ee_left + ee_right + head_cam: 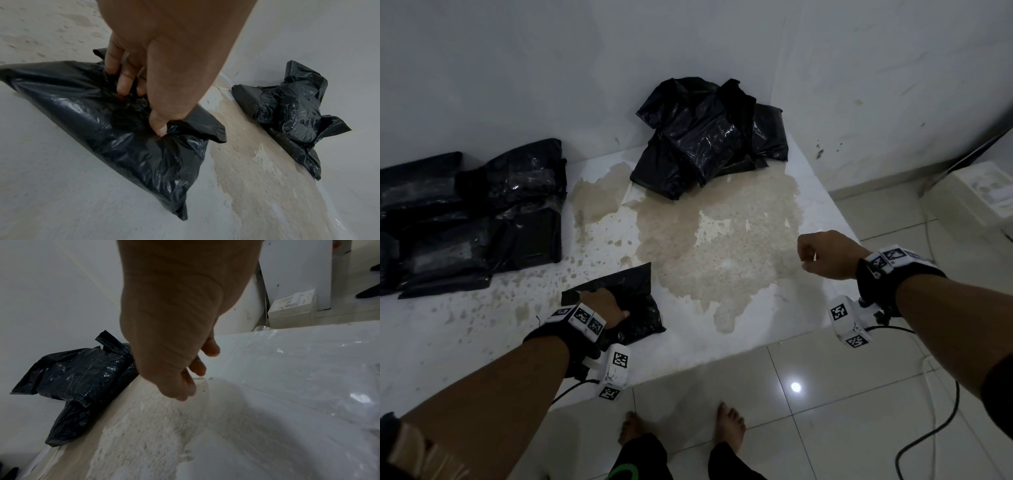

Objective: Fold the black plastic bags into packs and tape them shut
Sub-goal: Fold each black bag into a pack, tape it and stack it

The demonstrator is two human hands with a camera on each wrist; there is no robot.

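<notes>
Left hand [602,305] clutching the folded bag [635,308], long axis running ten to four o'clock; right hand [825,255] at three o'clock, well apart, loosely curled, empty.

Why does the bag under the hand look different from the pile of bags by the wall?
The near bag is one flat-ish pack, gripped by the left hand; the wall pile is several crumpled bags, untouched. The near bag sits at the table's front, the pile at the back. Both are shiny black plastic.

Head view high, looking down over table [722,240], wrist views close along each hand, both sharing far bag heap [292,113]
</notes>
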